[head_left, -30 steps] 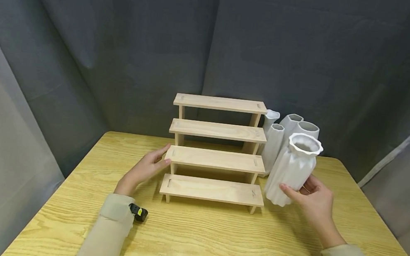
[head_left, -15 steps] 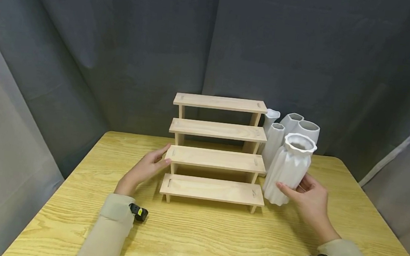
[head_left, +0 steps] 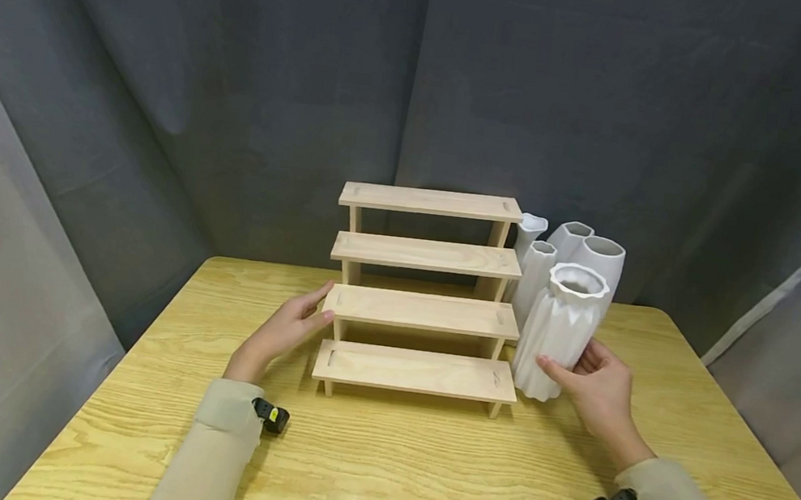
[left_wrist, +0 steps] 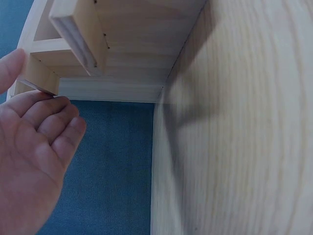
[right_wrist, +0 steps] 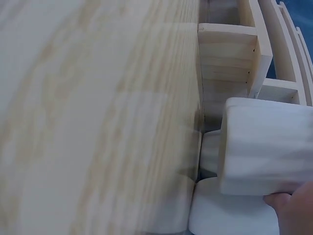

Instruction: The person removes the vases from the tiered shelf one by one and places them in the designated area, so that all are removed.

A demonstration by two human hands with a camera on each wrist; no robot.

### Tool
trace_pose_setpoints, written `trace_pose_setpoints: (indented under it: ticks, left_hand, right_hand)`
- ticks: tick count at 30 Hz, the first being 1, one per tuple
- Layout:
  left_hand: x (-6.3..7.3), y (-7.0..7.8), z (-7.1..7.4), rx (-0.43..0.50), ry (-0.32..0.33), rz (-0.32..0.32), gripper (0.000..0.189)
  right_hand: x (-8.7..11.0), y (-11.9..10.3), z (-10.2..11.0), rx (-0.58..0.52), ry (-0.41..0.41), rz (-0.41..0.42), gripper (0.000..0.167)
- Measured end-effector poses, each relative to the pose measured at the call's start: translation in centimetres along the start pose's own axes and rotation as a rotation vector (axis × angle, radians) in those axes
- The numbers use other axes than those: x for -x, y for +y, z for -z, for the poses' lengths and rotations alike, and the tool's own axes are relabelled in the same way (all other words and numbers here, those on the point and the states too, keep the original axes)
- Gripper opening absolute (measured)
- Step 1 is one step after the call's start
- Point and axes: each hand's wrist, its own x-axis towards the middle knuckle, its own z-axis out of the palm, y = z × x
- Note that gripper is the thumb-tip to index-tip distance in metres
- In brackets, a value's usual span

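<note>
A white pleated vase (head_left: 556, 332) with a scalloped rim leans slightly to the right beside the stand's right end. My right hand (head_left: 604, 392) grips its lower right side, thumb in front and fingers behind. In the right wrist view, the vase's base (right_wrist: 224, 152) shows a small gap from the table. A pale wooden stepped stand (head_left: 423, 310) with several shelves occupies the middle. My left hand (head_left: 277, 336) holds the left end of its second shelf from the bottom, thumb at the front edge. In the left wrist view, that shelf end (left_wrist: 41, 76) lies between thumb and fingers.
Several other white vases (head_left: 603, 259) stand behind the held one, close to the stand's right side. The yellow wood-grain table (head_left: 393, 461) extends toward me. Dark grey curtains (head_left: 300, 93) hang behind it, with lighter cloth (head_left: 4, 322) at the left.
My right hand and the pleated vase have moved a little to the left, toward the stand, and the vase is slightly more upright. The left hand and stand have stayed in place.
</note>
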Motion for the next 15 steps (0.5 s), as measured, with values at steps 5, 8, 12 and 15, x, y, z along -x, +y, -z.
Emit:
trace_pose_setpoints:
  ticks: [5,8,12,15]
  left_hand:
    - [-0.1,-0.5,0.0,-0.001,0.007,-0.003,0.064]
    - [-0.1,-0.5,-0.1,0.003,0.008,0.0,0.063]
    - [-0.2,-0.5,-0.1,0.0,0.001,0.008,0.063]
    - [-0.2,-0.4,-0.2,0.005,-0.008,0.021,0.062]
  right_hand:
    - [-0.2,0.4,-0.1,-0.015,-0.007,0.002,0.074]
    - [-0.4,0.9,-0.3,-0.041,-0.014,-0.007,0.074]
    - [-0.6,1.5,-0.5,-0.063,-0.021,-0.013,0.073]
    - [-0.7,1.7,-0.6,-0.069,-0.031,-0.008,0.071]
